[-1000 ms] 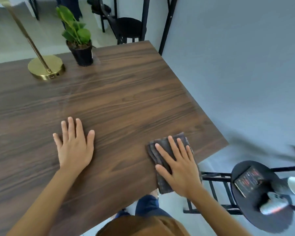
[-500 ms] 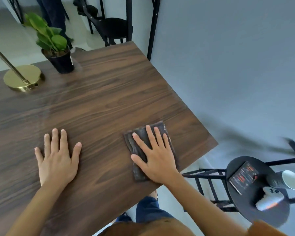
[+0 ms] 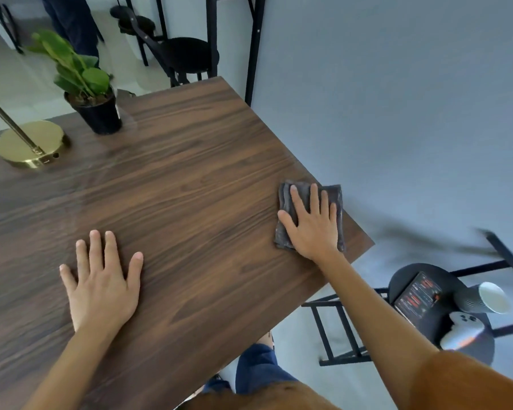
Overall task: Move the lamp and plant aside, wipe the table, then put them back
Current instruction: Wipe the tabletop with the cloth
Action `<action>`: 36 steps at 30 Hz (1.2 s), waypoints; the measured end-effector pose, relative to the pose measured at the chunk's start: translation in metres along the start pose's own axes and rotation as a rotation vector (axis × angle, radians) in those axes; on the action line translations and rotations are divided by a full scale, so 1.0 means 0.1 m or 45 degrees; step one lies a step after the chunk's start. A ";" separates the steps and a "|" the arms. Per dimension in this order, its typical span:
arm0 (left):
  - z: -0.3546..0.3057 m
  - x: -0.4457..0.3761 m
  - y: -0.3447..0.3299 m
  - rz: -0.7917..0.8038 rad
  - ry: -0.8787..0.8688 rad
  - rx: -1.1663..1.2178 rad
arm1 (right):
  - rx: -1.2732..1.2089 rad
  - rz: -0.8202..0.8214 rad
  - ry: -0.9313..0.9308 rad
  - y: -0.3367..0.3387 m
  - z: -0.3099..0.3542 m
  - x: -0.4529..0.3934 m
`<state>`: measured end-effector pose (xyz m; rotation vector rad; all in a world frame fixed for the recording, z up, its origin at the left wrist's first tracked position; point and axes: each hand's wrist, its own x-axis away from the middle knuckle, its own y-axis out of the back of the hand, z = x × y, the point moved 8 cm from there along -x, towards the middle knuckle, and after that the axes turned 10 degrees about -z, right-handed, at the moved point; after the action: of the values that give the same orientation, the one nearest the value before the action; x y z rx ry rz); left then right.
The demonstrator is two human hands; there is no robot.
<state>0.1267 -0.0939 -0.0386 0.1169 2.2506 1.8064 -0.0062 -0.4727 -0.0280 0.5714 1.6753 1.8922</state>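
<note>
A dark wooden table (image 3: 190,187) fills the left and middle of the view. My right hand (image 3: 311,223) lies flat, fingers spread, pressing a folded grey cloth (image 3: 285,199) onto the table close to its right edge. My left hand (image 3: 101,279) rests flat on the wood nearer me, holding nothing. At the far left stands the lamp's round brass base (image 3: 27,146), with its thin brass stem leaning out of view. Beside it, a small green plant in a black pot (image 3: 100,113) stands near the table's far edge.
A round black stool (image 3: 444,344) at the lower right carries a phone (image 3: 416,297), a paper cup (image 3: 486,297) and a white game controller (image 3: 462,327). A black chair (image 3: 187,54) stands beyond the table's far corner. A person's legs (image 3: 74,22) show at the top left.
My right hand has slid the cloth away from me and to the right, up to the table's right edge. My left hand stays flat on the table. The camera view shifted.
</note>
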 end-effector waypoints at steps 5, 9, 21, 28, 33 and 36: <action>0.01 0.01 0.01 0.005 -0.009 0.007 | 0.060 -0.039 -0.131 0.13 -0.61 0.58; -0.03 0.00 0.01 0.012 -0.001 0.000 | 0.042 0.000 -0.415 0.11 -0.74 0.02; 0.11 -0.05 0.12 -0.048 0.104 0.206 | -0.086 0.101 0.516 -0.08 0.70 0.67; 0.66 -0.24 0.12 -0.074 0.370 0.008 | 0.024 0.070 0.104 -0.06 0.14 -0.78; 0.63 -0.26 0.06 -0.044 0.381 -0.061 | -0.040 0.149 0.233 -0.29 0.99 -2.12; 0.65 -0.26 0.06 -0.054 0.375 -0.056 | -0.034 0.140 0.327 -0.29 1.07 -2.15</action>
<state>0.1672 -0.0362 -0.0424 -0.2177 2.3806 1.9589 0.2287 -0.5283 -0.0333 0.4324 1.8055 2.1394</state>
